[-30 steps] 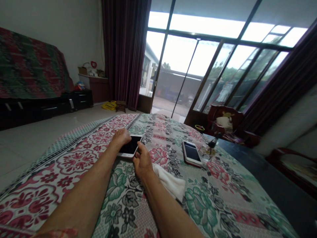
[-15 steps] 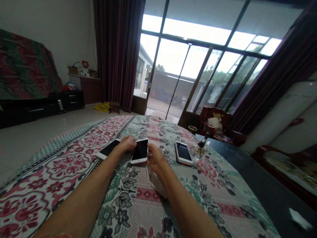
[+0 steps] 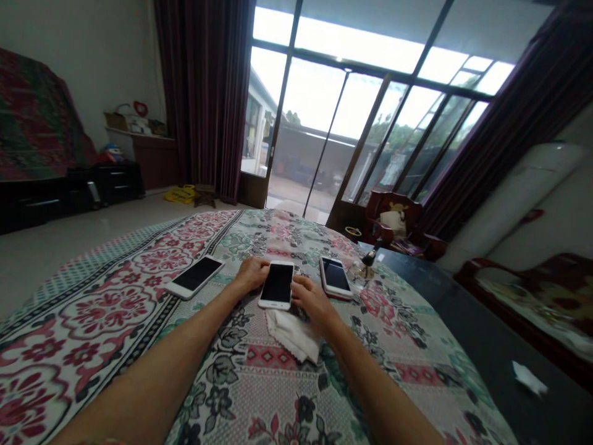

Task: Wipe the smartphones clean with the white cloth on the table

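A white smartphone with a dark screen is between my two hands, screen facing up. My left hand grips its left edge near the top, fingers curled. On the right edge, my right hand holds it with bent fingers. A folded white cloth with a scalloped edge lies just below the phone, partly beside my right wrist. To the left, a second white smartphone lies flat on the patterned tablecloth. Another white phone, with a reddish edge beneath it, lies to the right.
Beyond the right-hand phone stands a small clear item with a black top. A dark surface with a white scrap is at the right. A wooden chair and glass doors are farther back.
The phone in my hands has shifted slightly right and turned more upright in view. My left arm no longer covers the left phone, and more of the white cloth shows. The head view has shifted.
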Motion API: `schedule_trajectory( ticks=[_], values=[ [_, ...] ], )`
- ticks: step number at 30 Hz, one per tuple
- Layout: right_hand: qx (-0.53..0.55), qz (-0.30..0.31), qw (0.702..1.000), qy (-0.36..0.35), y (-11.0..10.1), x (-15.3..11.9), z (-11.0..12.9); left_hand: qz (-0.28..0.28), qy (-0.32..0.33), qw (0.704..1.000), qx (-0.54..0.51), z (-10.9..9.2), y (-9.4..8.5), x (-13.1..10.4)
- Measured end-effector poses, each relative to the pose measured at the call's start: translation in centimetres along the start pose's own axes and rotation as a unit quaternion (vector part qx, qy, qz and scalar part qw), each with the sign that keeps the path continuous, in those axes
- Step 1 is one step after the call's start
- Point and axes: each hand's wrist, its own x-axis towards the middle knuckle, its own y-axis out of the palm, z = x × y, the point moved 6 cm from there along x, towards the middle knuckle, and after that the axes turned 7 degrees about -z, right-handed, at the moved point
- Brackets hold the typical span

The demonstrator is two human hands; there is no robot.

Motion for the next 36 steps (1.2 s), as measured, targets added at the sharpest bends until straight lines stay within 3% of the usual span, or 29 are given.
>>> schedule_trajectory(
  ticks=[3, 5, 11, 16, 22, 26, 27, 29, 31, 32, 36],
  values=[
    [-0.093, 0.011, 0.995, -0.035, -1.0, -0.8, 1.0, -0.044, 0.014, 0.999, 0.012, 0.1, -0.1, -0.3],
    [-0.169, 0.066, 0.981, -0.063, -1.1, -1.4, 2.2, -0.07, 0.02, 0.997, 0.02, 0.2, -0.2, -0.4],
    [-0.345, 0.213, 0.898, -0.172, -0.2, -4.4, 4.8, -0.077, 0.049, 0.996, -0.004, 0.3, 0.3, -0.5],
    [-0.468, 0.206, 0.838, -0.19, 1.5, -5.7, 3.9, -0.068, 0.066, 0.994, -0.044, 0.4, 0.6, -0.4],
    [-0.5, 0.23, 0.809, -0.207, 2.3, -5.7, 3.8, -0.053, 0.073, 0.993, -0.08, 0.3, 0.6, -0.4],
    [-0.407, 0.318, 0.833, -0.198, 0.5, -5.6, 5.2, -0.042, 0.072, 0.993, -0.088, 0.1, 0.5, -0.5],
    [-0.368, 0.302, 0.856, -0.201, -0.2, -5.2, 5.7, -0.038, 0.072, 0.993, -0.089, 0.1, 0.6, -0.5],
    [-0.326, 0.185, 0.896, -0.238, -1.8, -3.7, 6.7, -0.027, 0.073, 0.993, -0.093, 0.2, 0.7, -0.4],
    [-0.32, 0.044, 0.904, -0.279, -2.9, -2.5, 6.8, -0.008, 0.072, 0.992, -0.103, 0.5, 0.9, -0.1],
    [-0.32, 0.015, 0.901, -0.293, -2.8, -2.2, 6.3, 0.005, 0.071, 0.991, -0.11, 0.7, 1.1, 0.0],
    [-0.317, 0.094, 0.882, -0.337, 0.3, -2.0, 3.6, 0.067, 0.077, 0.984, -0.148, 1.2, 1.7, 0.4]
  ],
)
